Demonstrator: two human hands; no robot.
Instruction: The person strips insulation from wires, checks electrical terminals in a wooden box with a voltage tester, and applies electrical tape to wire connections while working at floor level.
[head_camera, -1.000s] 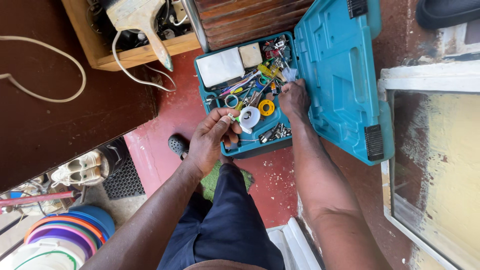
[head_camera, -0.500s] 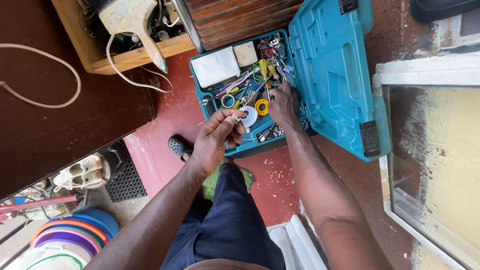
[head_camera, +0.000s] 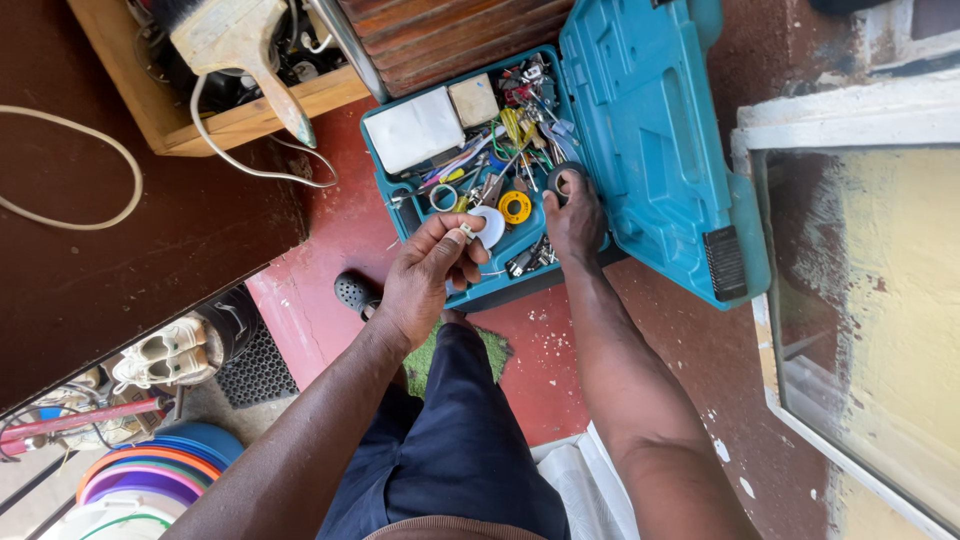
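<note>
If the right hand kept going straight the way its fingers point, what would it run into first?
The right hand points up-frame into the open teal toolbox. First in line is the dark ring at its fingertips, probably already touching it; beyond lies the clutter of small tools. Depth is uncertain.

small metal fitting (head_camera: 465, 231) pinched above the open teal case (head_camera: 640, 150), black tape roll (head_camera: 566, 180) lying inside under fingers

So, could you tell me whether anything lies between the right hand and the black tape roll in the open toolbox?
Nothing visible does: the right hand already has its fingertips on the black tape roll, among loose tools in the teal toolbox.
</note>
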